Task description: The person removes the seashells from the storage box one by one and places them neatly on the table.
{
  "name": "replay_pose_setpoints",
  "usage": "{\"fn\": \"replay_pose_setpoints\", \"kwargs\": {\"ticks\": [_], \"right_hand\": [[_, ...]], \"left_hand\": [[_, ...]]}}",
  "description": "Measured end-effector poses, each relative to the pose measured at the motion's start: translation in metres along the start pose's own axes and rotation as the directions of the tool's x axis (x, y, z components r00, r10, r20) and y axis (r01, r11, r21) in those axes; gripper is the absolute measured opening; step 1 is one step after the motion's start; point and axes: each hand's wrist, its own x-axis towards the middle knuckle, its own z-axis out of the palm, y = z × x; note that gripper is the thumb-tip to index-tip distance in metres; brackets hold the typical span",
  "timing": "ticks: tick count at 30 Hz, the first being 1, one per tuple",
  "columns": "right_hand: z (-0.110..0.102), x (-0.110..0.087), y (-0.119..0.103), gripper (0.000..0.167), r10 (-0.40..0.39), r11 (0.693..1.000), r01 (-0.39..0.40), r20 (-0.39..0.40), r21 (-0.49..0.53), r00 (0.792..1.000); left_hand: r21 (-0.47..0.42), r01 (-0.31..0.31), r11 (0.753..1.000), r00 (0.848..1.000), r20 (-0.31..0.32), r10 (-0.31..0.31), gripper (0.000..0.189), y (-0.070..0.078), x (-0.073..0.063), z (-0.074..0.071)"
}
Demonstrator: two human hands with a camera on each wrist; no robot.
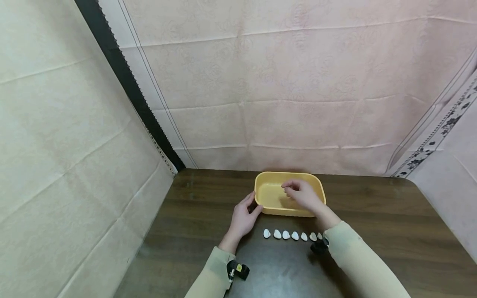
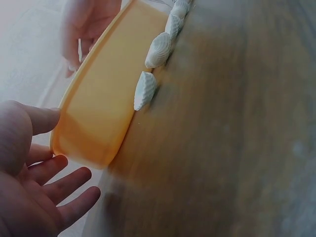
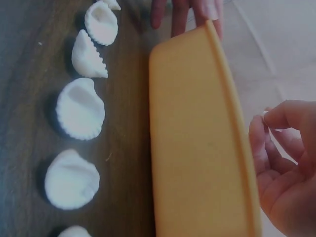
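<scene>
A yellow plastic tub [image 1: 269, 195] stands near the table's far edge. My left hand [image 1: 243, 218] grips its left front corner, with the thumb and a finger at the rim; the other fingers spread outside in the left wrist view. Over the tub's inside is my right hand [image 1: 303, 196]. Its thumb and forefinger [image 3: 256, 133] pinch together on a small pale piece, mostly hidden, of which only a sliver shows. Several white ribbed seashells [image 1: 285, 235] lie in a row in front of the tub, the rightmost partly behind the right wrist.
The brown wood-grain table [image 1: 201, 215] extends to both sides of the tub. Pale cloth [image 1: 298, 124] hangs behind the table and at its sides. Each wrist wears a small black camera [image 1: 240, 271] over the sleeve.
</scene>
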Motion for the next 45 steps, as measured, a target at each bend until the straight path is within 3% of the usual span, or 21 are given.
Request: {"fn": "replay_pose_setpoints", "kwargs": {"ticks": [7,15,26,45], "right_hand": [[-0.012,-0.016,-0.003,0.027,0.011,1.0,-0.011,0.019,0.019,1.0],[-0.023,-0.036,0.003,0.021,0.054,0.998,-0.053,-0.039,0.015,0.998],[-0.041,-0.065,0.014,0.034,-0.006,0.998,0.008,-0.044,0.054,0.999],[-0.063,-0.113,0.044,0.038,0.17,0.985,-0.169,-0.063,0.019,0.983]], "left_hand": [[-0.01,0.004,1.0,1.0,-0.001,-0.004,0.061,0.001,-0.001,0.0],[-0.005,0.006,1.0,1.0,0.005,-0.006,0.061,0.0,-0.001,0.001],[-0.003,0.031,1.0,0.999,0.017,-0.031,0.063,0.003,0.0,0.001],[-0.01,0.034,0.999,0.999,0.011,-0.034,0.063,-0.001,0.001,0.002]]}}
